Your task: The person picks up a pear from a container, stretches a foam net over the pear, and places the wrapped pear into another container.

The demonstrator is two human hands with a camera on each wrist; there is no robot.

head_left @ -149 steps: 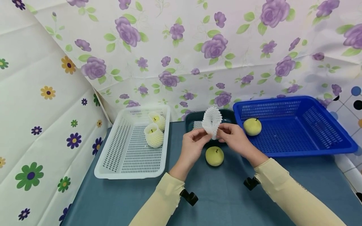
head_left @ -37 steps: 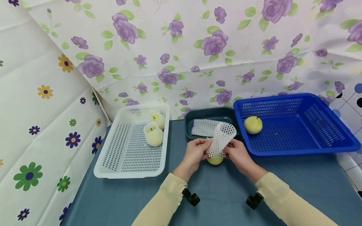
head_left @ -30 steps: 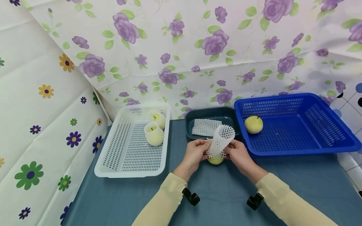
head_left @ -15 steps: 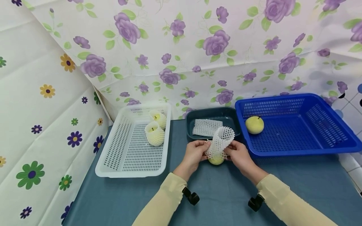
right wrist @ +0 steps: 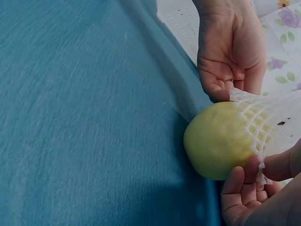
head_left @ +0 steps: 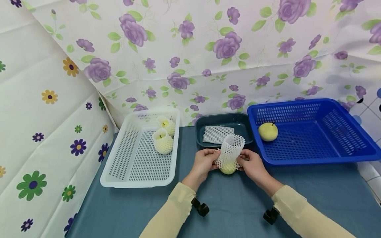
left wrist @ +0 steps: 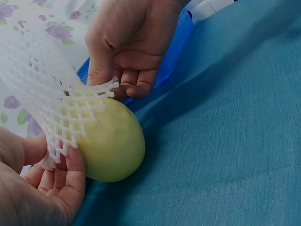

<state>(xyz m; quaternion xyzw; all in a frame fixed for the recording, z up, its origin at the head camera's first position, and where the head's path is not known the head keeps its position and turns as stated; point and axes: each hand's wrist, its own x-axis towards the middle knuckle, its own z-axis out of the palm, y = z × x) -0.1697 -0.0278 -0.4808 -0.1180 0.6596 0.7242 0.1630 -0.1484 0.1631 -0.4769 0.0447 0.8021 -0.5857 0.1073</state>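
Note:
A white foam fruit net [head_left: 231, 147] is stretched over the upper part of a yellow-green pear [head_left: 228, 168] that sits on the blue-green tabletop. My left hand [head_left: 203, 165] pinches the net's lower rim on the left. On the opposite side my right hand [head_left: 253, 165] pinches the same rim. In the left wrist view the pear's lower part [left wrist: 117, 146] is bare, with the mesh edge lying on its upper side. The right wrist view shows fingers of both hands beside the pear [right wrist: 214, 141]. The pear's top is hidden under the net.
Left stands a white basket [head_left: 119, 162] with two net-wrapped pears [head_left: 163, 143]. Behind my hands, a dark green tray [head_left: 200, 138] holds flat foam nets [head_left: 218, 134]. To the right, a blue basket [head_left: 315, 162] has one bare pear [head_left: 268, 132]. A floral sheet hangs behind.
Five seconds ago the net was held up above the tray, apart from the pear. It has since come down onto the pear, and in the last second it sits slightly lower and more upright.

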